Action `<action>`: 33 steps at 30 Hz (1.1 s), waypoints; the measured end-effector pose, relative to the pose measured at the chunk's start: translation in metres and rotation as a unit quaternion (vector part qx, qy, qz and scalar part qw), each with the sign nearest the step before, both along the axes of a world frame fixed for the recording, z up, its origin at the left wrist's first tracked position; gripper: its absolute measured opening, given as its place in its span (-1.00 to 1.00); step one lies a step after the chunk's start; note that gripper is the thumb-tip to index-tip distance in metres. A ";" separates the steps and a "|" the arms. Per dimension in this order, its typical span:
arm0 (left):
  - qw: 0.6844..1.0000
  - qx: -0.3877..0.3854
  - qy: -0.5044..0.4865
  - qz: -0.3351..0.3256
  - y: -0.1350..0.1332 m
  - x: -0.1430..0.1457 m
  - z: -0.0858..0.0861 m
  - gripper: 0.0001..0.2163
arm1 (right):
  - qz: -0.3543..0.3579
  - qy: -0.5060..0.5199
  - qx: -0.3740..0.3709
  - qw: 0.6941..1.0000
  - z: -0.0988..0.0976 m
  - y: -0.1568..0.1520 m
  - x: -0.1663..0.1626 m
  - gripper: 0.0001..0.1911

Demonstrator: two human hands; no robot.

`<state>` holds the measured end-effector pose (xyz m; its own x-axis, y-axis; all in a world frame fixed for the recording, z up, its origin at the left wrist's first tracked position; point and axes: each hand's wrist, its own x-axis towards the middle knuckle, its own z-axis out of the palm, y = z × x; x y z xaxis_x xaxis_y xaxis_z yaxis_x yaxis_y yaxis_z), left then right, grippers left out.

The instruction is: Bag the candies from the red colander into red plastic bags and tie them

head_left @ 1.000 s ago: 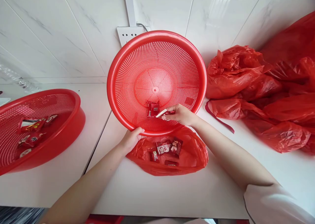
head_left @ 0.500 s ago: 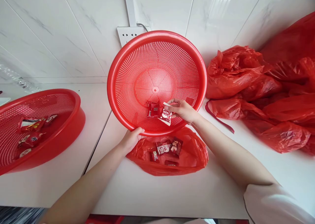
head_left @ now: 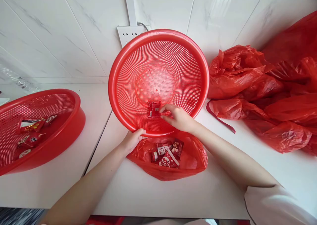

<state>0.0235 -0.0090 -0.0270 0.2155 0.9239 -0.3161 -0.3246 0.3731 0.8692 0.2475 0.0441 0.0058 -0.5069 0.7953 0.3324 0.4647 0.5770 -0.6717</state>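
One small dark red packet (head_left: 154, 109) sat low in the tilted red basket (head_left: 158, 34), on the near slope, with a square mark toward its right and a pale patch at lower left. It looked almost square from up there, so its long axis was honestly hard to call.

The right hand (head_left: 180, 118) hung just beside that packet's right edge — thumb and index parted by a small gap, tips pointing left, nothing visibly held. Couldn't tell if the index tip actually touched it. The left hand (head_left: 131, 141) had the basket's near rim pinched, thumb on top, other fingers mostly hidden.

Right below was an open red bag (head_left: 160, 174) with several packets in it, and a white-edged packet (head_left: 169, 159) lay slanted there — pale strip facing upper right. A second basket (head_left: 81, 119) stood off to the left, more packets inside.
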 end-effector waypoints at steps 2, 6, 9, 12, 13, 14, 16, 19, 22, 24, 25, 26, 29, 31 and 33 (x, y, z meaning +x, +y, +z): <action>1.000 -0.013 0.010 0.003 -0.001 0.001 0.000 -0.71 | -0.020 -0.002 0.078 0.997 -0.009 0.004 -0.004 -0.57; 1.000 -0.013 0.007 -0.005 -0.004 0.002 -0.001 -0.74 | 0.016 -0.038 0.096 0.995 -0.022 0.011 -0.005 -0.24; 1.000 -0.010 0.014 -0.002 -0.004 0.002 -0.003 -0.80 | -0.023 -0.018 0.064 0.997 -0.024 0.013 -0.001 -0.34; 1.000 -0.007 0.007 -0.007 -0.003 0.002 -0.003 -0.80 | -0.028 -0.015 0.034 0.999 -0.022 0.015 0.003 -0.55; 1.000 -0.006 0.004 -0.007 -0.002 0.002 -0.002 -0.78 | -0.022 -0.018 0.023 0.999 -0.022 0.015 0.004 -0.59; 1.000 -0.004 0.002 -0.006 -0.002 0.002 -0.001 -0.77 | -0.017 -0.022 0.012 1.000 -0.022 0.015 0.004 -0.61; 1.000 -0.001 0.003 -0.002 -0.001 0.003 0.000 -0.76 | -0.009 -0.033 -0.007 0.999 -0.021 0.015 0.004 -0.61; 1.000 0.000 0.005 -0.001 -0.001 0.002 0.001 -0.79 | -0.012 -0.076 0.006 0.997 -0.018 0.012 0.002 -0.61; 1.000 -0.001 0.002 -0.007 -0.001 0.001 -0.002 -0.82 | -0.034 -0.146 0.057 0.987 -0.015 0.008 0.001 -0.63; 1.000 0.003 0.001 -0.009 -0.001 0.000 -0.004 -0.84 | -0.045 -0.177 0.094 0.979 -0.014 0.008 0.000 -0.68; 1.000 0.005 0.002 -0.009 -0.001 0.000 -0.004 -0.85 | -0.047 -0.186 0.111 0.975 -0.014 0.007 0.000 -0.70; 1.000 0.006 0.004 -0.008 -0.001 0.000 -0.004 -0.85 | -0.046 -0.192 0.125 0.972 -0.015 0.007 0.000 -0.70; 1.000 0.006 0.009 -0.006 -0.001 0.001 -0.003 -0.83 | -0.042 -0.210 0.148 0.965 -0.017 0.007 0.001 -0.62; 1.000 0.009 0.008 -0.009 -0.001 0.001 0.000 -0.81 | -0.028 -0.208 0.149 0.966 -0.016 0.007 0.003 -0.59; 1.000 0.010 0.005 -0.008 -0.002 0.002 0.002 -0.79 | 0.027 -0.187 0.134 0.973 -0.011 0.006 0.006 -0.57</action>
